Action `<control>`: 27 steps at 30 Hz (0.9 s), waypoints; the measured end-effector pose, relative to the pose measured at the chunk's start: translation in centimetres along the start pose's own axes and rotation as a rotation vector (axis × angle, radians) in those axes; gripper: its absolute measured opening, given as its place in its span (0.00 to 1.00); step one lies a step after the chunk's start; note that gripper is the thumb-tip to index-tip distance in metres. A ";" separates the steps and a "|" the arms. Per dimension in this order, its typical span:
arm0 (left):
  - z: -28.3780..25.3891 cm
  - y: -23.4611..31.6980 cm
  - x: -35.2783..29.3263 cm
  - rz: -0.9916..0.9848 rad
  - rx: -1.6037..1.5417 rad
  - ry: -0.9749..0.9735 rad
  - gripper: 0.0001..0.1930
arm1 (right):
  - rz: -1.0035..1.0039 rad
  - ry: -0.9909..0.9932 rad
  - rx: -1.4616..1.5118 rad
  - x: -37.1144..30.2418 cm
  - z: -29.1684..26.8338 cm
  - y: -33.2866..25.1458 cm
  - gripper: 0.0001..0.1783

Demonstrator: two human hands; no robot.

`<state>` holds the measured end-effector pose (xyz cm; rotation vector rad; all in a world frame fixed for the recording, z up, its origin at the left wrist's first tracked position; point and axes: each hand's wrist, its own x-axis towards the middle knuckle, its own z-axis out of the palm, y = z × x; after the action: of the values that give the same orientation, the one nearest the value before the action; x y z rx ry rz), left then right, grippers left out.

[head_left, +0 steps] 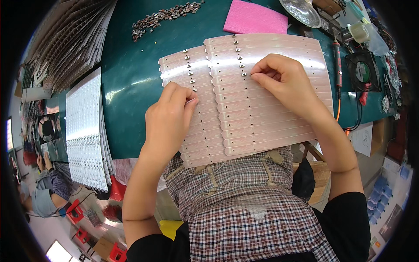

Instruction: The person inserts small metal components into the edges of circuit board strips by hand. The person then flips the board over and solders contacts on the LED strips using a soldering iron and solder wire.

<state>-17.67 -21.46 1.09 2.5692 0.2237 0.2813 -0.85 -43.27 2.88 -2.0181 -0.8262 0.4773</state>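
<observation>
Two pinkish panels of joined strips overlap in front of me, a left panel (205, 135) and a right panel (279, 118) lying partly over it. Small metal-and-dark connectors (238, 57) sit in a row down the upper strips of each; lower strips show only small dark holes. My left hand (168, 118) is pinched at the left panel's row, just below its lowest visible connector. My right hand (286, 83) has thumb and forefinger closed beside the lowest connector on the right panel. What either pinch holds is too small or hidden to tell.
Loose connectors (163, 19) lie in a pile on the green table (131, 109). Behind the panels is a pink foam block (255, 18). White strip panels (84, 131) are stacked at left; a soldering iron (338, 65) and a black fan (363, 72) are at right. Another person's hands (44, 161) show far left.
</observation>
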 end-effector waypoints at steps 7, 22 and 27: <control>0.5 -0.3 -0.2 -0.002 -0.104 0.066 0.05 | -0.220 -0.032 -0.242 0.2 0.7 0.1 0.07; -4.8 -4.3 3.0 -0.186 -0.202 0.253 0.06 | -0.322 -0.009 -0.349 0.4 1.2 0.4 0.05; -4.5 -8.1 6.2 -0.180 -0.105 0.304 0.09 | -0.590 0.097 -0.613 0.1 2.1 0.3 0.04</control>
<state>-13.59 -11.06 1.50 2.3745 0.5341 0.5981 -2.00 -42.10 1.46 -2.1566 -1.5724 -0.2412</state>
